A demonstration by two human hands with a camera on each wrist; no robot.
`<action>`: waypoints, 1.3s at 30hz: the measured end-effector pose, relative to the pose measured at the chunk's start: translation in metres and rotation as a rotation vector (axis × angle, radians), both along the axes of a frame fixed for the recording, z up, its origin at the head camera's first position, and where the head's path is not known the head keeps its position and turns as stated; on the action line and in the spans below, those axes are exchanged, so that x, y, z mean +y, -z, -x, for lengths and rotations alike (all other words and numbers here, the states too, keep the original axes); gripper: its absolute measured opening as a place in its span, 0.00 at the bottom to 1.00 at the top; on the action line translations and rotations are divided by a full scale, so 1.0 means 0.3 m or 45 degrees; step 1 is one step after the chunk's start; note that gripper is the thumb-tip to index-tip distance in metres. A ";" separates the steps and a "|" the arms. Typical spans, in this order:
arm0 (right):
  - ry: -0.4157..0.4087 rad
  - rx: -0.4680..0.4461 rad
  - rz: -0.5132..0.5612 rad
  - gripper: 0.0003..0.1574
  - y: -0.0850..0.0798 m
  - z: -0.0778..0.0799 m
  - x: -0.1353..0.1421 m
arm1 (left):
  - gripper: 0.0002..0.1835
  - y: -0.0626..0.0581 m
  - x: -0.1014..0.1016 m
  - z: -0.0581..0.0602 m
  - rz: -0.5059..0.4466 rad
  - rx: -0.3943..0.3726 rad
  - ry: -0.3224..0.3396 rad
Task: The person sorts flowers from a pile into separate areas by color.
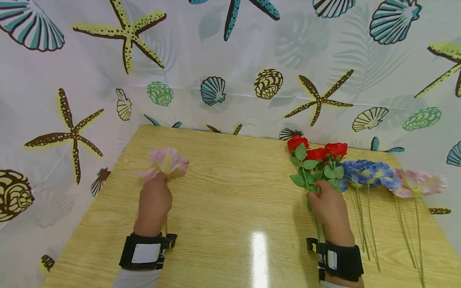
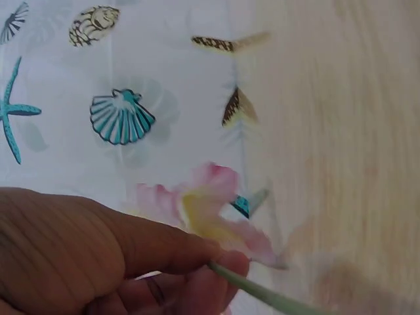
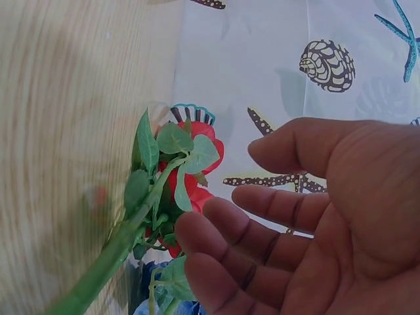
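My left hand (image 1: 155,202) pinches the stem of a pink artificial flower (image 1: 169,160) just below its bloom, over the left part of the table. In the left wrist view thumb and fingertips meet on the green stem (image 2: 262,292), beneath the pink and yellow petals (image 2: 210,197). My right hand (image 1: 329,208) is beside several red roses (image 1: 317,154) with green leaves, at the right. In the right wrist view its thumb and loosely bent fingers stand apart with nothing between them, close to a thick green rose stem (image 3: 105,262); whether a fingertip touches the leaves I cannot tell.
Blue flowers (image 1: 371,174) lie to the right of the roses, with pink flowers (image 1: 419,184) farther right, their thin stems pointing toward me. The wooden table (image 1: 230,192) ends against a white curtain (image 1: 237,56) printed with shells and starfish.
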State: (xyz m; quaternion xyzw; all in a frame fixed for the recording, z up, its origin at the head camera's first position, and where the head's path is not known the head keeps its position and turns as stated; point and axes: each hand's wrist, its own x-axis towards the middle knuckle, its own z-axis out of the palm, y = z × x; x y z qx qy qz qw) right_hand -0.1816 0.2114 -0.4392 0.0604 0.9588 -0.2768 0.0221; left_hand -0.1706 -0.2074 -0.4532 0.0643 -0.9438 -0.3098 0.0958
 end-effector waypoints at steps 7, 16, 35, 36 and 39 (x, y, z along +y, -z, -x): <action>-0.017 0.071 0.029 0.28 -0.014 0.002 -0.040 | 0.15 -0.019 0.075 0.010 -0.352 -0.020 0.100; -0.195 0.301 0.149 0.20 -0.008 -0.007 -0.178 | 0.15 -0.032 0.184 0.013 -0.979 -0.058 0.310; -0.665 0.131 0.758 0.15 0.029 -0.125 -0.541 | 0.13 -0.052 0.275 -0.006 -1.490 0.247 0.401; -0.686 0.132 0.774 0.15 0.028 -0.130 -0.547 | 0.13 -0.055 0.277 -0.008 -1.500 0.260 0.392; -0.707 0.123 0.810 0.15 -0.001 -0.146 -0.564 | 0.13 -0.063 0.279 -0.011 -1.514 0.294 0.380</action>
